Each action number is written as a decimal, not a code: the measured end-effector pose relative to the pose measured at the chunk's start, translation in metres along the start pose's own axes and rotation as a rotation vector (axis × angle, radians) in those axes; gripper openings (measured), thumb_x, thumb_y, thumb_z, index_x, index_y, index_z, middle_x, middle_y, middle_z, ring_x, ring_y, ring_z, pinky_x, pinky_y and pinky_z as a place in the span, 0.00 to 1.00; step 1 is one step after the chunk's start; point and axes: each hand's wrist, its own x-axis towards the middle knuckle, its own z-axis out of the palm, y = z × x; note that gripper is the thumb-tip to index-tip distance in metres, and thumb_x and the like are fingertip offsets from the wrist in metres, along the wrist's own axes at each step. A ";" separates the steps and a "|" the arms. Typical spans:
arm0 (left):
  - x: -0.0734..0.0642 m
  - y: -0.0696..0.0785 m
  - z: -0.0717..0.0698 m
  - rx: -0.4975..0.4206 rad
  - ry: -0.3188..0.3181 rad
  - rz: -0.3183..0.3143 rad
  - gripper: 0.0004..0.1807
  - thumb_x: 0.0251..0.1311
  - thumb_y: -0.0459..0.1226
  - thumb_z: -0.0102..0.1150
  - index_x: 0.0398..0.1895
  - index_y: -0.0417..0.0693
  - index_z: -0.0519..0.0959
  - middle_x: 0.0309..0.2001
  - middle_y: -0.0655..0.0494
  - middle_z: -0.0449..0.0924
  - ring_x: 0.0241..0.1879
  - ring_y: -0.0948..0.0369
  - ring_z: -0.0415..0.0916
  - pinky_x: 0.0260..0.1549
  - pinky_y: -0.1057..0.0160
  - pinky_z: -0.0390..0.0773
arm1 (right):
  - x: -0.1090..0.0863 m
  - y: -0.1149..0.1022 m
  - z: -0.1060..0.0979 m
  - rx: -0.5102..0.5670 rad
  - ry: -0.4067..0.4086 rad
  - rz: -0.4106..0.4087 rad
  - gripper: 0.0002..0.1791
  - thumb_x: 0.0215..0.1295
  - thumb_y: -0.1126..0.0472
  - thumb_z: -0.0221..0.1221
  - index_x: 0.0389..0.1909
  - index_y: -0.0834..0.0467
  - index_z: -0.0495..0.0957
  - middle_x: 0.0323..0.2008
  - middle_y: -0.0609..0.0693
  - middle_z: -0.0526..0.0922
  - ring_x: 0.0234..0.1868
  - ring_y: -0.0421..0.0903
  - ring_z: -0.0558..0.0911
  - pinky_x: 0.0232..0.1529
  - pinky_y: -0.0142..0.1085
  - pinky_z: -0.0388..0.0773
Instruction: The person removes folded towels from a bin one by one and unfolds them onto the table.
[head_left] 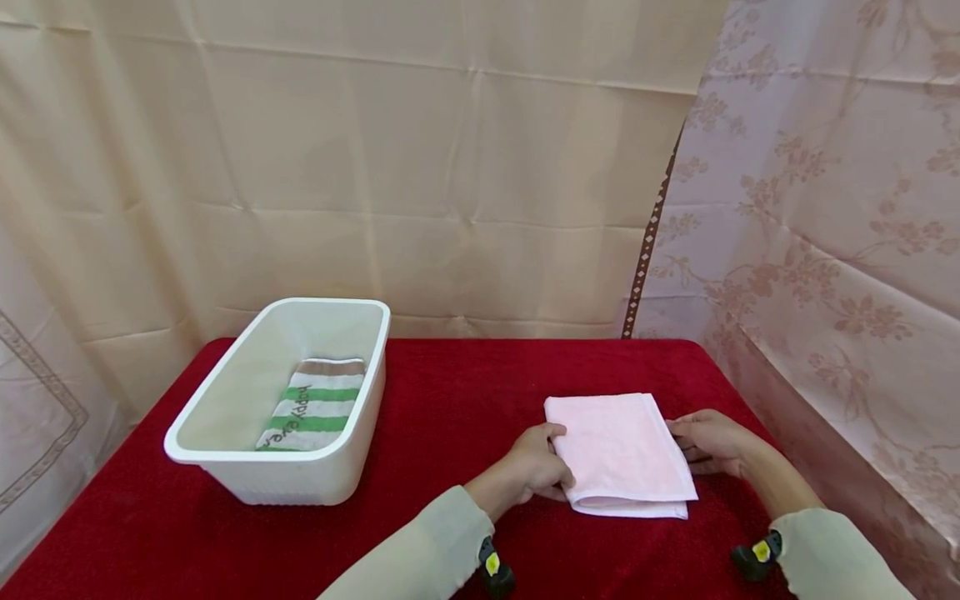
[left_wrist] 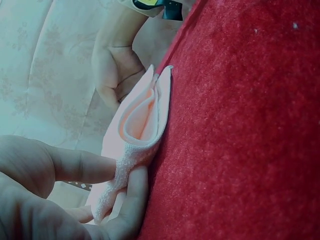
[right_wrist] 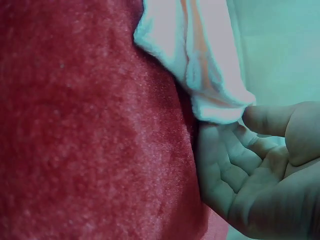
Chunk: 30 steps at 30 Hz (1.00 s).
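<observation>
A folded pink towel [head_left: 622, 454] is seen in the lower right of the head frame, laid on the red-covered table [head_left: 465, 400]. Its left folded edge is pinched between the thumb and fingers of the left hand [head_left: 534, 462]; its right edge is held by the right hand [head_left: 716, 443], the thumb placed above and the fingers tucked beneath, though how firmly it is gripped there cannot be told from the dim right wrist view. The hands are kept apart by the towel's width. In the left of the head frame, a striped towel [head_left: 315, 408] in green and white, marked with dark lettering, is contained in a white plastic basin [head_left: 285, 483]. The background is filled by a beige curtain [head_left: 420, 167].
</observation>
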 end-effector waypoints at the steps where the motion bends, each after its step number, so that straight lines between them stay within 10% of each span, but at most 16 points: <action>1: 0.000 0.000 0.000 0.002 0.001 -0.001 0.44 0.44 0.12 0.61 0.69 0.40 0.70 0.37 0.45 0.73 0.27 0.54 0.81 0.25 0.51 0.87 | -0.001 -0.001 0.000 -0.008 0.007 0.003 0.24 0.80 0.54 0.50 0.59 0.72 0.75 0.41 0.56 0.87 0.40 0.52 0.86 0.44 0.49 0.85; 30: 0.006 0.011 -0.004 0.126 0.069 0.037 0.40 0.40 0.13 0.62 0.63 0.36 0.73 0.40 0.45 0.73 0.26 0.55 0.80 0.20 0.56 0.85 | -0.034 0.020 0.016 -0.025 0.020 -0.072 0.19 0.69 0.63 0.64 0.51 0.74 0.76 0.36 0.55 0.84 0.37 0.49 0.86 0.42 0.49 0.87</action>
